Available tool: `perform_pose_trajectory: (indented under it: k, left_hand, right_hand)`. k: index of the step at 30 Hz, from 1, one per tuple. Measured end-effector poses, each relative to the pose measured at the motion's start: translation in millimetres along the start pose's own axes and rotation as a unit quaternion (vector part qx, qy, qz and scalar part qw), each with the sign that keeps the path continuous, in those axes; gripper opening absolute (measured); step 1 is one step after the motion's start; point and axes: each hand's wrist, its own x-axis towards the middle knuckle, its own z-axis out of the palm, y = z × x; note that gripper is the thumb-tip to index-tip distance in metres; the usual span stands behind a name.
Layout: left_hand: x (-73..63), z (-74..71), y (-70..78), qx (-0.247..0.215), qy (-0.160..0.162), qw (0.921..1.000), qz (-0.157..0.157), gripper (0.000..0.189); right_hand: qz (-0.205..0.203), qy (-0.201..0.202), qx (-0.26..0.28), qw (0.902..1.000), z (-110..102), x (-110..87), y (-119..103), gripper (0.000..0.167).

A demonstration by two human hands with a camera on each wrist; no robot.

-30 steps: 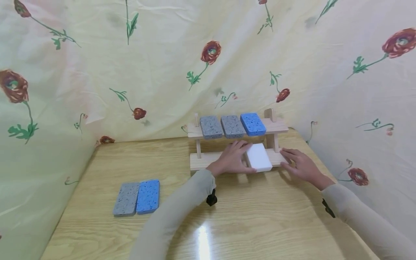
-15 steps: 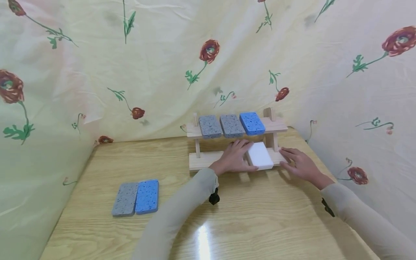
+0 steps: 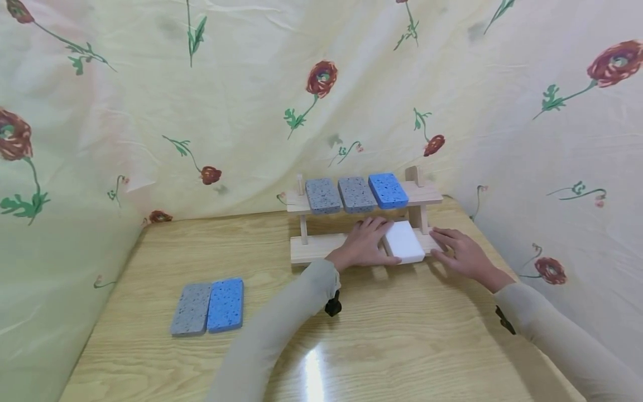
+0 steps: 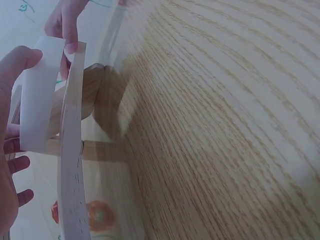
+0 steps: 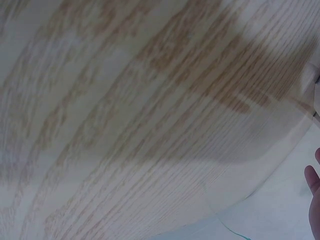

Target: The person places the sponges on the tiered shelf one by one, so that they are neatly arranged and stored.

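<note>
The white block [image 3: 404,242] slid right, long axis pointing rearward, left grip [image 3: 361,246] pinching it, right grip [image 3: 463,257] holding shelf [image 3: 315,249].

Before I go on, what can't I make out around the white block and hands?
Head: part of the white block, behind the left hand.
Head: a stretch of the lower shelf, behind that hand.
Left wrist: part of that hand, cut off by the picture's left edge.
Right wrist: most of the right hand, cut off by the right edge.
</note>
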Motion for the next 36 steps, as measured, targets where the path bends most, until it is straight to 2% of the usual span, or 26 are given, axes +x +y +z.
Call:
perform_pose_trajectory:
  k: [18, 25, 36]
  left_hand:
    - [5.7, 2.6, 1.0, -0.001, -0.021, 0.9997, -0.01, 0.102]
    - [6.9, 5.3, 0.1, -0.003, -0.017, 0.9998, -0.007, 0.1]
    - [6.3, 7.7, -1.2, -0.009, -0.023, 0.9994, -0.022, 0.1]
  right_hand:
    - [0.007, -0.005, 0.004, 1.0, -1.7, 0.2, -0.8, 0.052]
    - [0.006, -0.008, 0.004, 0.9999, -1.1, -0.4, -1.3, 0.052]
    - [0.014, -0.018, 0.0, 0.9997, 0.6, -1.0, 2.1, 0.052]
